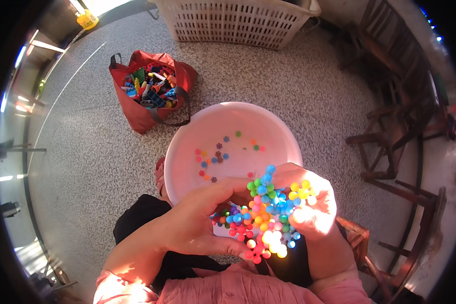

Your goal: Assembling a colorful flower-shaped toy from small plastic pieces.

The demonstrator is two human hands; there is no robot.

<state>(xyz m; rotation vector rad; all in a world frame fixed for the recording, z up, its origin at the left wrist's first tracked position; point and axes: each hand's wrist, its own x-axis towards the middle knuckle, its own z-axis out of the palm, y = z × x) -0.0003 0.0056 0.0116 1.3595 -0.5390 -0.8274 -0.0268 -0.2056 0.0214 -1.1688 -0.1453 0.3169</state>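
Note:
Between my two hands is a cluster of joined knobbly plastic toy pieces (261, 218) in blue, green, yellow, orange, pink and red. My left hand (200, 215) is curved around its left side, with the thumb under the lower red knobs. My right hand (316, 202) grips the right side near the blue and yellow knobs; bright sunlight washes out part of it. Just beyond my hands, a pink plastic basin (233, 108) stands on the floor. Several loose flower-shaped pieces (219, 156) lie scattered on its bottom.
Left of the basin sits a red fabric bag (137, 109) filled with mixed toy parts. At the far side stands a white slatted plastic basket (233, 23). Wooden chairs (385, 126) line the right, and a yellow object (87, 20) is at the far left.

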